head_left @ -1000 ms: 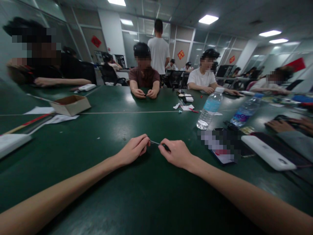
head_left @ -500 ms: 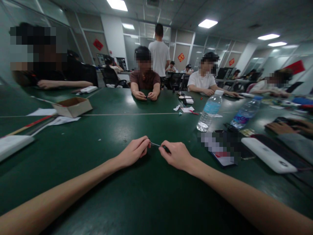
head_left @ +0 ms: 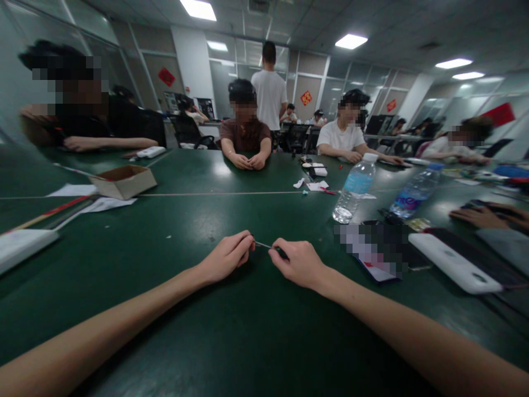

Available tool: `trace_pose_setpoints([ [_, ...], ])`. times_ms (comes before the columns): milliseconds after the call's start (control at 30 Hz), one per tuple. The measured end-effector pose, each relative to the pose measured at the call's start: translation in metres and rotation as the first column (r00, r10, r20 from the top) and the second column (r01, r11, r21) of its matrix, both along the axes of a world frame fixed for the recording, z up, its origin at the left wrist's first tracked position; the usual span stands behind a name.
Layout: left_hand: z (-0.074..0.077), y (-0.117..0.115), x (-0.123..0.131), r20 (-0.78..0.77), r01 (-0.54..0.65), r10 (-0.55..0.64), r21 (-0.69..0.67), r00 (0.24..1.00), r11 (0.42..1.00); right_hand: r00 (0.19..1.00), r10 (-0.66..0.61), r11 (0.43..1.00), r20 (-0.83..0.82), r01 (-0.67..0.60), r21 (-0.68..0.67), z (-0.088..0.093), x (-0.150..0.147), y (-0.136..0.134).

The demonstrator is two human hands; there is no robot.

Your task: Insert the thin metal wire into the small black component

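Note:
A thin grey metal rod (head_left: 263,245) spans the short gap between my two hands, just above the green tabletop (head_left: 248,336). My left hand (head_left: 228,255) is closed, thumb and fingers pinched at the rod's left end; anything else inside those fingers is hidden. On the other side, my right hand (head_left: 298,261) pinches the rod's right end between thumb and index finger. Something dark shows within the curl of the right fingers, too shaded to make out. Both forearms reach in from the lower corners.
Two water bottles (head_left: 354,187) stand to the right, near a white power bank-like block (head_left: 454,262) and a dark flat item. An open cardboard box (head_left: 124,182) sits left, beside papers and a white block (head_left: 27,248). Several people sit around the table; another person's hands (head_left: 483,214) rest at right.
My hands and the rod keep nearly the same pose. Across the table, the seated person's hands have come closer together.

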State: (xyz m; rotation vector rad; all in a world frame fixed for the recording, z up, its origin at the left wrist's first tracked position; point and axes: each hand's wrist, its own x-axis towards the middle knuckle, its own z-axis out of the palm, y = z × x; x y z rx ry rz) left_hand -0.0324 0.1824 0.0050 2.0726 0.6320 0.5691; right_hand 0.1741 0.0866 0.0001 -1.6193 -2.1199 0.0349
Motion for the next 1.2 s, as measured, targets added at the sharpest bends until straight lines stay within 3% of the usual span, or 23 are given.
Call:
trace_pose_setpoints([
  [1200, -0.0013, -0.0009, 0.0008, -0.005, -0.009, 0.009, 0.000, 1.000, 1.000, 1.000, -0.005, 1.000, 0.006, 0.005, 0.005, -0.0022, 0.0005, 0.0010],
])
